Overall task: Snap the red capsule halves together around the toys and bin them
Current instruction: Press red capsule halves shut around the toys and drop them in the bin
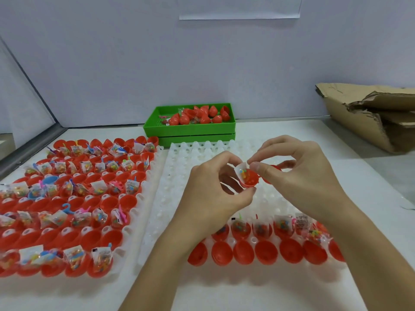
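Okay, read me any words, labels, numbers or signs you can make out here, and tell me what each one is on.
None can be read.
Toy packet in the right tray: dark print on a white label, too blurred to read.
Toy packet in the left tray: a small black mark on its corner, no legible characters.
Toy packet in the held red capsule half: no print visible.
Green bin, cardboard box, paper sheet on the wall: no text visible.

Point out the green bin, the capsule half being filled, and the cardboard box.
green bin point(188, 129): head view, front wall.
capsule half point(250, 181): head view, red inner wall, in the left hand point(208, 189).
cardboard box point(359, 124): head view, side panel.
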`<state>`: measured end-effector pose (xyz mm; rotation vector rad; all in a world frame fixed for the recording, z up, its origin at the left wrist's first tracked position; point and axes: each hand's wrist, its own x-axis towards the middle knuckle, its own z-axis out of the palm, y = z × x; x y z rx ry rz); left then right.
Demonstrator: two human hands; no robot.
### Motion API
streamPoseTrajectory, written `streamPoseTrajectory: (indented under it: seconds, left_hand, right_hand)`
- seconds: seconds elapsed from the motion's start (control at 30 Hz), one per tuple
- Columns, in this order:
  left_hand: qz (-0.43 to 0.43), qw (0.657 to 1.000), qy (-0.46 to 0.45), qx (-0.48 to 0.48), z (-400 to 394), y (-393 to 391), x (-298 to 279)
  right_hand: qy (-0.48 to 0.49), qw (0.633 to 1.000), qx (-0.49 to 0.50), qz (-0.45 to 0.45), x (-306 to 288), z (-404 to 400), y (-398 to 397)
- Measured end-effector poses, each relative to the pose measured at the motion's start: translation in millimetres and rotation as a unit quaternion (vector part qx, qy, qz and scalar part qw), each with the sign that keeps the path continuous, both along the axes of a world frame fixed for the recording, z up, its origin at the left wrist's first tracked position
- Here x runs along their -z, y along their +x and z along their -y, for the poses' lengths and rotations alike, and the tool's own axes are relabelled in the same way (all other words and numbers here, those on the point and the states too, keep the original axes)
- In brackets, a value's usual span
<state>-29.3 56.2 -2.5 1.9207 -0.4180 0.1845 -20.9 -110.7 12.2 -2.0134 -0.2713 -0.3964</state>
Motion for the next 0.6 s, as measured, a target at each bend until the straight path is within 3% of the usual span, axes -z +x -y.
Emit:
streamPoseTrajectory:
  seconds: [0.6]
  left_hand:
    - [-0.025,0.998,0.05,0.01,1.0,-2.3,1.1]
  right_hand:
    - [-0.057,0.996,-0.062,0.018,-4.1,0.7,-4.1]
